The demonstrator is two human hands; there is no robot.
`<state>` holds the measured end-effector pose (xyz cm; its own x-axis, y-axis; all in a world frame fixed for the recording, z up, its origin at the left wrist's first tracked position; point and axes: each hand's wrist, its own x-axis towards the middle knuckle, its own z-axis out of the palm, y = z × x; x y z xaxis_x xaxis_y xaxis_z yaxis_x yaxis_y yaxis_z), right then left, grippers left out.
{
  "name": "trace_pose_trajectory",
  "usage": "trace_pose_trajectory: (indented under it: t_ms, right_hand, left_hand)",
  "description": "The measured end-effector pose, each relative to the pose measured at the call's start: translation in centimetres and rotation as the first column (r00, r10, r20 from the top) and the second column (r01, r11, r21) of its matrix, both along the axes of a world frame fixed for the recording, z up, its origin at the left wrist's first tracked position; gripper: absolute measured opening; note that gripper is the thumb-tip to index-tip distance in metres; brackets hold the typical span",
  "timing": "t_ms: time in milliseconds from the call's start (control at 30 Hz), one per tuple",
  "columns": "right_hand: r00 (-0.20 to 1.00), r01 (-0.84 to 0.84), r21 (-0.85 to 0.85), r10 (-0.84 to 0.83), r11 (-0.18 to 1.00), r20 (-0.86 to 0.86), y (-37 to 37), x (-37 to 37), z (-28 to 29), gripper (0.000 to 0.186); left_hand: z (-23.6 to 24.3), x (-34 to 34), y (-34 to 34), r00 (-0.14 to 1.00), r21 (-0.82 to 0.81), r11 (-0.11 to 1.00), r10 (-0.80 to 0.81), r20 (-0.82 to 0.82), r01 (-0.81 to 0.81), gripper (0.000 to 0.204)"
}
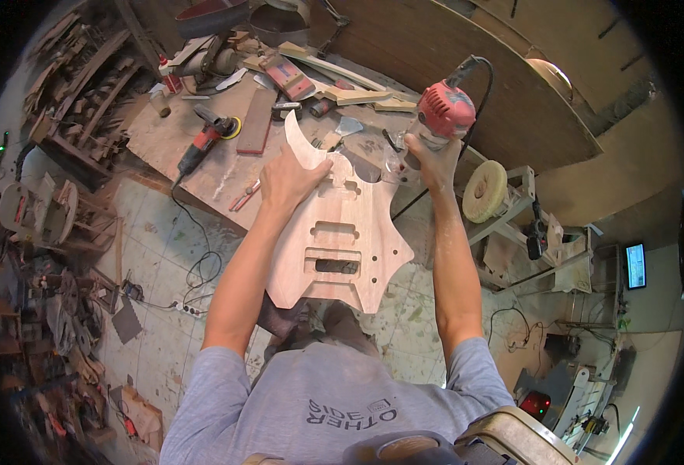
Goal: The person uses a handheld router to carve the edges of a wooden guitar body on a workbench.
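My left fingers (321, 170) grip a pale wooden guitar body (334, 211), held before me; my right fingers (415, 146) clasp a red power tool (444, 108) near its upper right. Beyond it, the desk (222, 177); leftward, a polisher (202, 145).

Wood scraps (94, 66) and workbench (154, 139) show a workshop.

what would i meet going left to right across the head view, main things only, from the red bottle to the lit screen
Red bottle → red-and-black tool with yellow disc → wooden guitar body → red power tool → pale round buffing wheel → lit screen
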<state>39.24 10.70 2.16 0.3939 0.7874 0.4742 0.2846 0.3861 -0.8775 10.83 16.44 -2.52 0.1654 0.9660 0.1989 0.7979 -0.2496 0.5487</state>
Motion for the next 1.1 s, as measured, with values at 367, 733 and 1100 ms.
trace_pose_trajectory:
  t_ms: [367, 733, 1100]
  right_hand:
    - [0.996, 0.092, 0.158, -0.089, 0.983, -0.024, 2.2, 0.5, 1.7, 0.052]
    - [0.899, 0.434, 0.251, -0.394, 0.865, -0.193, -15.2, 1.5, 5.5, 0.033]
    - [0.816, 0.577, 0.166, -0.559, 0.8, -0.146, -28.5, -4.2, 4.2, 0.052]
  left_hand:
    - [2.8, 0.4, -1.0, 0.993, -0.203, 0.976, 0.054, -0.102, -0.074, 0.094]
    - [3.4, 0.8, -1.1, 0.974, -0.171, 0.976, 0.095, -0.208, -0.132, 0.102]
    - [2.5, -2.0, -4.1, 0.922, 0.142, 0.971, 0.227, -0.313, -0.191, 0.123]
